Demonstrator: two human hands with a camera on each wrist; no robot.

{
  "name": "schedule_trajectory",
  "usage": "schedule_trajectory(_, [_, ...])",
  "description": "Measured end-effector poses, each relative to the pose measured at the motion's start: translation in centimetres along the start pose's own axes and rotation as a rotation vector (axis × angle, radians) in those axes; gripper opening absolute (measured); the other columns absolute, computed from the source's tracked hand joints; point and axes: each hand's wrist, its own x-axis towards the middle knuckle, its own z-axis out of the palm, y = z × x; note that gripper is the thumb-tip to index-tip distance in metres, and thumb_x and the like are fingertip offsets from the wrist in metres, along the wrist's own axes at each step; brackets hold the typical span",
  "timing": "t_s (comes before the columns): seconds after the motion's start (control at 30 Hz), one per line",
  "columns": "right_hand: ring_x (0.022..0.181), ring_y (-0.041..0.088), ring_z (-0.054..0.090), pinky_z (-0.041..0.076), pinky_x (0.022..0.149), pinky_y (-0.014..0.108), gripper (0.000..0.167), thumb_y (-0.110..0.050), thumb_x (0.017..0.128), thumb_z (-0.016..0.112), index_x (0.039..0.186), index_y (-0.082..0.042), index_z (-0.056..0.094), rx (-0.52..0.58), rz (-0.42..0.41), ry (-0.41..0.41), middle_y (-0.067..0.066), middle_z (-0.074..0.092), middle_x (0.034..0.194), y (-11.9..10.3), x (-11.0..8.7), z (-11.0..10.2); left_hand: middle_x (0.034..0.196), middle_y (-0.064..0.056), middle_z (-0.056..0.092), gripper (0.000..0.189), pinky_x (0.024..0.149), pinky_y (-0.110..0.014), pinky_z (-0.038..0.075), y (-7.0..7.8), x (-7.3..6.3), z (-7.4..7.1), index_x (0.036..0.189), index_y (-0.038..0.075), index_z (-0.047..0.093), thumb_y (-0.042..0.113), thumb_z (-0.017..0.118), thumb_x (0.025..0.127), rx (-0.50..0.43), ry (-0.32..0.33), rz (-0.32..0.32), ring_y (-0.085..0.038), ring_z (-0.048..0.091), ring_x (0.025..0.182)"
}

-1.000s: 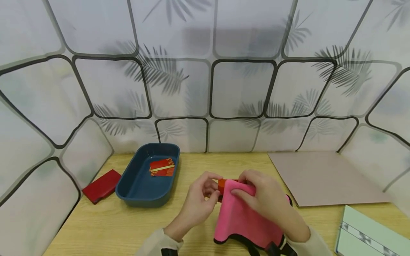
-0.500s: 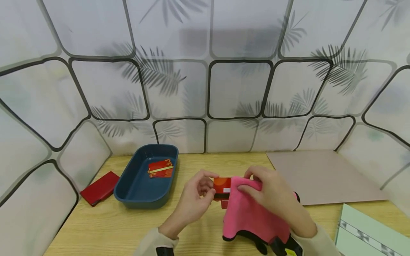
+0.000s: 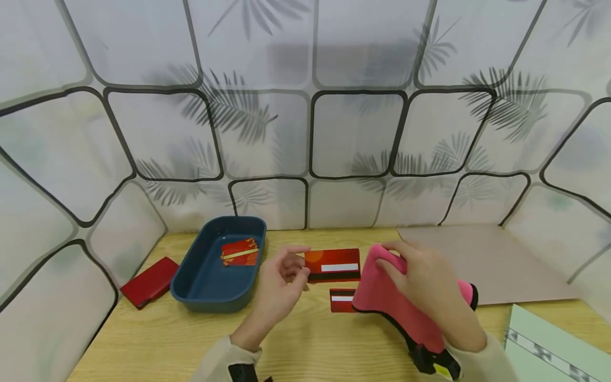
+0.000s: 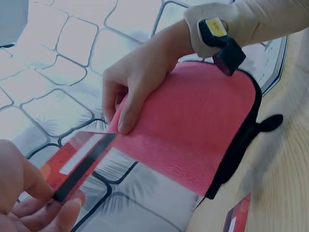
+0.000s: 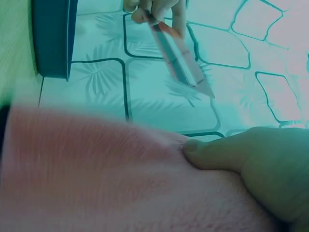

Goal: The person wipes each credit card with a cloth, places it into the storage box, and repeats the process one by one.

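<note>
My left hand (image 3: 281, 284) pinches a red bank card (image 3: 334, 257) by its left end, its black stripe and white strip facing me. The right hand (image 3: 420, 276) grips a pink cloth (image 3: 389, 289) with black edging at its top corner; in the left wrist view the pink cloth (image 4: 188, 111) hangs in a broad sheet with a black loop at its edge. Below the held card, a second red card (image 3: 341, 301) lies on the table, its right end covered by the cloth. A gap separates the held card from the cloth in the head view.
To the left stands a blue tray (image 3: 181, 284) with red patterned cards (image 3: 240, 251) in it. Beside it lies a dark red wallet-like case (image 3: 150, 281). A grey-pink board (image 3: 482, 262) and a pale green box or book (image 3: 549, 345) lie on the right of the wooden table (image 3: 167, 345).
The left hand's card, mostly behind the cloth before, now shows in full. The right hand has moved the cloth rightward and up off it, and more of the card on the table shows.
</note>
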Motion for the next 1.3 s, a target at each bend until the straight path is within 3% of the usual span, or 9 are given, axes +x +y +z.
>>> schedule_trajectory(0.17, [0.050,0.003,0.036,0.033,0.045,0.022,0.024,-0.019,0.068,0.082,0.089,-0.013,0.070,0.004,-0.033,0.007,-0.006,0.058,0.067,-0.5,0.0,-0.7,0.079,-0.022,0.063,0.032,0.058,-0.028,0.057,-0.1,0.1,-0.3,0.109,-0.002,0.063,-0.016,0.058,0.082,-0.050,0.041,0.015,-0.015,0.062,0.057])
schedule_trajectory(0.27, [0.051,0.002,0.039,0.034,0.045,0.020,0.017,-0.027,0.077,0.076,0.087,-0.015,0.070,0.028,-0.097,0.032,-0.007,0.061,0.068,-1.0,-0.1,-1.1,0.078,-0.022,0.063,0.033,0.061,-0.027,0.058,-0.2,0.2,-0.4,0.110,-0.001,0.064,-0.017,0.059,0.081,-0.044,0.081,0.029,-0.014,0.064,0.058])
schedule_trajectory(0.4, [0.054,-0.002,0.043,0.035,0.048,0.015,0.025,-0.044,0.088,0.066,0.086,-0.019,0.070,0.107,-0.183,0.001,-0.011,0.065,0.074,-1.9,-0.2,-1.2,0.079,-0.023,0.062,0.035,0.060,-0.029,0.058,-0.3,0.3,-0.5,0.111,-0.003,0.063,-0.018,0.058,0.080,-0.081,0.093,0.018,-0.012,0.064,0.058])
schedule_trajectory(0.5, [0.057,-0.006,0.040,0.033,0.051,0.010,0.025,-0.047,0.087,0.067,0.088,-0.021,0.069,0.198,-0.218,-0.068,-0.017,0.058,0.070,-2.7,-0.4,-1.3,0.080,-0.025,0.063,0.035,0.061,-0.031,0.059,-0.3,0.3,-0.3,0.113,-0.003,0.062,-0.017,0.060,0.081,-0.113,0.046,-0.043,-0.013,0.065,0.060])
schedule_trajectory(0.6, [0.058,-0.007,0.038,0.033,0.054,0.009,0.025,-0.044,0.088,0.067,0.092,-0.019,0.067,0.288,-0.246,-0.096,-0.017,0.051,0.067,-3.6,-0.5,-1.1,0.085,-0.027,0.066,0.035,0.063,-0.032,0.059,-0.3,0.1,0.0,0.117,-0.004,0.060,-0.014,0.061,0.083,-0.110,-0.058,-0.107,-0.018,0.068,0.065])
schedule_trajectory(0.8, [0.059,0.000,0.051,0.041,0.054,0.014,0.028,-0.043,0.093,0.059,0.092,-0.016,0.066,0.332,-0.278,-0.012,-0.010,0.064,0.073,-4.8,-0.5,-0.1,0.092,-0.026,0.069,0.034,0.066,-0.028,0.059,0.1,-0.4,0.6,0.120,-0.003,0.058,-0.008,0.061,0.087,-0.051,-0.248,-0.102,-0.023,0.070,0.071])
schedule_trajectory(0.9, [0.055,0.002,0.049,0.040,0.051,0.015,0.027,-0.042,0.094,0.059,0.089,-0.016,0.066,0.306,-0.276,0.023,-0.009,0.063,0.072,-5.3,-0.6,0.6,0.091,-0.021,0.070,0.031,0.068,-0.025,0.058,0.2,-0.6,0.8,0.119,0.000,0.061,-0.005,0.061,0.089,-0.003,-0.269,-0.059,-0.014,0.069,0.073])
schedule_trajectory(1.13, [0.057,0.004,0.055,0.042,0.053,0.020,0.034,-0.045,0.096,0.053,0.094,-0.013,0.064,0.262,-0.276,0.079,-0.006,0.067,0.079,-5.6,-0.7,1.4,0.090,-0.014,0.072,0.029,0.063,-0.027,0.057,0.3,-1.3,1.1,0.115,0.003,0.063,-0.008,0.059,0.088,0.015,-0.270,0.197,-0.011,0.068,0.076])
schedule_trajectory(1.3, [0.054,0.005,0.052,0.041,0.051,0.021,0.043,-0.052,0.095,0.049,0.093,-0.011,0.062,0.199,-0.235,0.115,-0.004,0.065,0.078,-5.7,-0.7,1.3,0.084,-0.013,0.070,0.030,0.061,-0.028,0.057,0.0,-1.3,1.0,0.112,0.005,0.063,-0.010,0.058,0.087,-0.004,-0.257,0.233,-0.010,0.064,0.070])
